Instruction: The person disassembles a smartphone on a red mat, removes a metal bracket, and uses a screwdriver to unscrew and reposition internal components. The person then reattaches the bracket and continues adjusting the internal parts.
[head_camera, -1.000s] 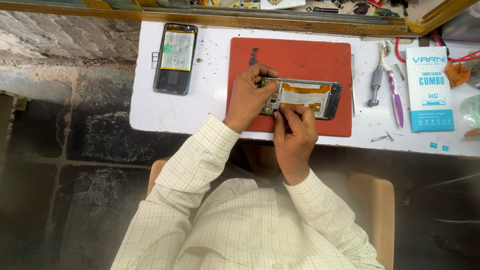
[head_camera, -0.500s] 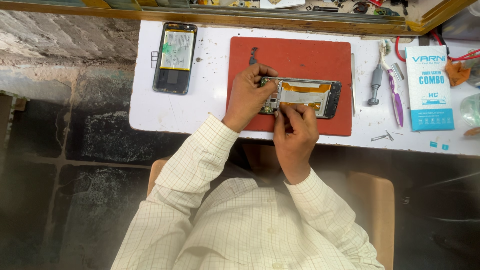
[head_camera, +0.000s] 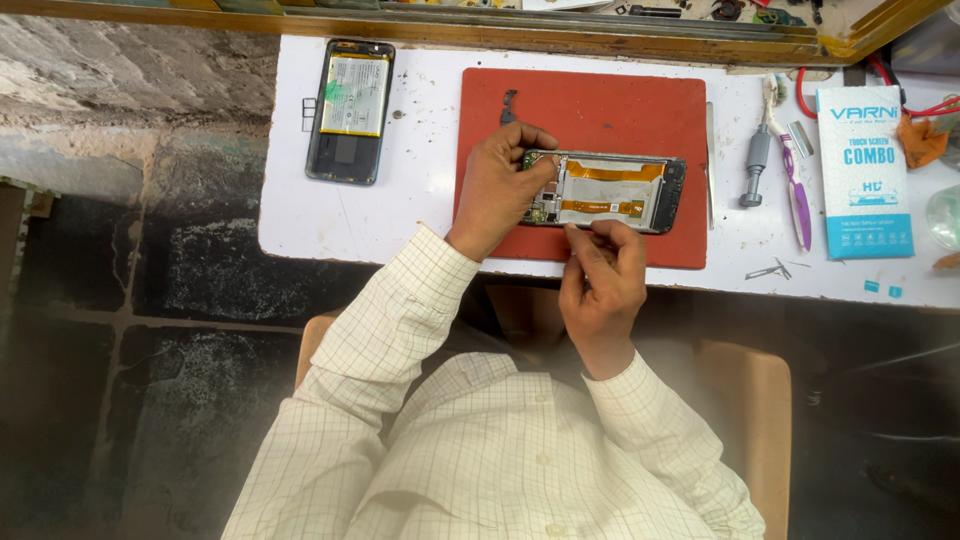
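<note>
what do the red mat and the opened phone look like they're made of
Red mat: probably rubber or silicone; flat, matte, no glare, rounded corners.

Opened phone, held by the left hand and right hand: dark, likely plastic frame around a dull grey, seemingly metal plate, with glossy orange ribbon strips that look like flexible film.

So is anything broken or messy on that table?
Yes. The phone on the red mat is opened up, insides and orange ribbon showing, held between the left hand and right hand. Another phone body lies apart with its battery bare. Tiny loose parts sit scattered near the table's edge.
</note>
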